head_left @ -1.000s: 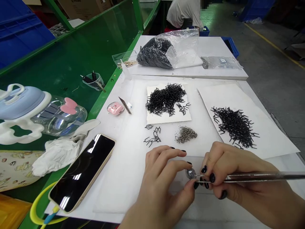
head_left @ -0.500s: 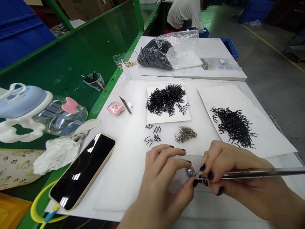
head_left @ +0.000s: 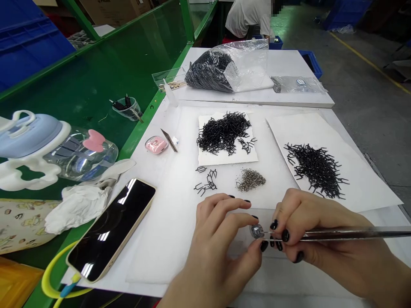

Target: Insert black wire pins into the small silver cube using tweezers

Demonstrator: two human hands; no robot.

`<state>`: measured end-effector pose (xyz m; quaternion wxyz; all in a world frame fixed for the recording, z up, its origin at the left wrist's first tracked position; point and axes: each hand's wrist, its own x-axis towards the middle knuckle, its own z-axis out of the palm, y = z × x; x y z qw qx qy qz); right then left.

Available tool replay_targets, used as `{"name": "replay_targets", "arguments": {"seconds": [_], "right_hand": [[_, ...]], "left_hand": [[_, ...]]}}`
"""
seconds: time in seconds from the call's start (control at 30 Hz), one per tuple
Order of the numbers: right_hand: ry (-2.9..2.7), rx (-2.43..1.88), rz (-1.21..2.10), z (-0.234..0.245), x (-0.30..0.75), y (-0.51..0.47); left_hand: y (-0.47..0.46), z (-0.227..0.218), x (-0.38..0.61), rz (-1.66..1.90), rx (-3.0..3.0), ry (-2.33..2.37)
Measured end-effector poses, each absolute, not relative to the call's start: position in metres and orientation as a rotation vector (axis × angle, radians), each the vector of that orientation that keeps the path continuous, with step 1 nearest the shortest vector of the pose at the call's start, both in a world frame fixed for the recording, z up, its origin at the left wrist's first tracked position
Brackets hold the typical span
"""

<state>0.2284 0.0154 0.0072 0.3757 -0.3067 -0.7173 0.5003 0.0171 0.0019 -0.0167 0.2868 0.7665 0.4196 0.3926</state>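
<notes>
My left hand (head_left: pixel 218 248) curves in from the bottom middle, its thumb and a finger closed about a small, rounded, shiny grey piece (head_left: pixel 256 231). Tweezers (head_left: pixel 349 233) lie almost level in my right hand (head_left: pixel 316 214), gripped near the tips, with their long end pointing right. The tips meet the left fingertips beside the grey piece; exactly what they pinch is too small to tell. Just beyond my hands are a heap of tiny metallic bits (head_left: pixel 251 179) and several loose black forked pieces (head_left: pixel 211 179).
Black forked pieces are heaped on a white card (head_left: pixel 224 132) and a right-hand sheet (head_left: pixel 314 169). A phone (head_left: pixel 112 231), a pink case (head_left: pixel 156 145) and a bottle (head_left: pixel 86 154) are at left. Behind lies a plastic bag of black pieces (head_left: pixel 212 70). Another person (head_left: pixel 248 19) sits beyond.
Both hands keep almost the same pose, with the tweezers against the left fingertips. Only a slight shift of the whole view shows.
</notes>
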Motion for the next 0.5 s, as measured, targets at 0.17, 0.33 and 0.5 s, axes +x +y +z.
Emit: {"name": "replay_targets", "arguments": {"seconds": [0.17,0.33,0.5], "right_hand": [[-1.867,-0.778,1.257,0.009,0.23,0.014],[-1.783,-0.924,1.184,0.012,0.232,0.016],[-1.517,-1.479,0.778,0.008,0.233,0.032]], "left_hand": [[0.003,-0.014,0.018,1.034,2.053,1.124],[0.001,-0.016,0.017,1.017,2.055,1.12],[0.001,-0.015,0.014,1.02,2.048,1.164]]}}
